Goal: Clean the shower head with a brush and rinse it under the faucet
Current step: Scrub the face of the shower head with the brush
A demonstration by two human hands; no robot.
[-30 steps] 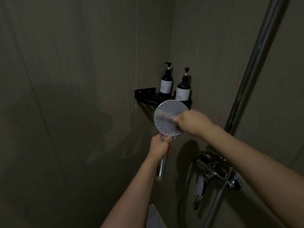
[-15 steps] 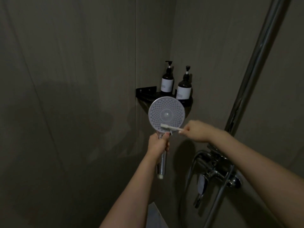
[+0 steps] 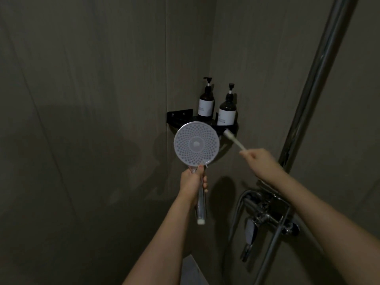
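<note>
A round white shower head [image 3: 196, 144] with a chrome handle stands upright in front of the wall corner, its nozzle face turned toward me. My left hand [image 3: 193, 183] grips the handle just below the disc. My right hand [image 3: 260, 160] pinches the end of a small white brush [image 3: 234, 139], which points up and to the left. The bristle end sits just off the disc's upper right rim, apart from the face. The chrome faucet [image 3: 265, 214] with its lever is mounted low on the right wall.
A black corner shelf [image 3: 180, 116] behind the shower head carries two dark pump bottles [image 3: 206, 103] with white labels. A chrome riser pipe [image 3: 312, 83] runs diagonally up the right side, and a hose [image 3: 236, 210] loops off the faucet. Grey tiled walls enclose the corner.
My right hand has drawn the brush off the lower face of the shower head and out past its upper right rim. The shower head has shifted slightly left.
</note>
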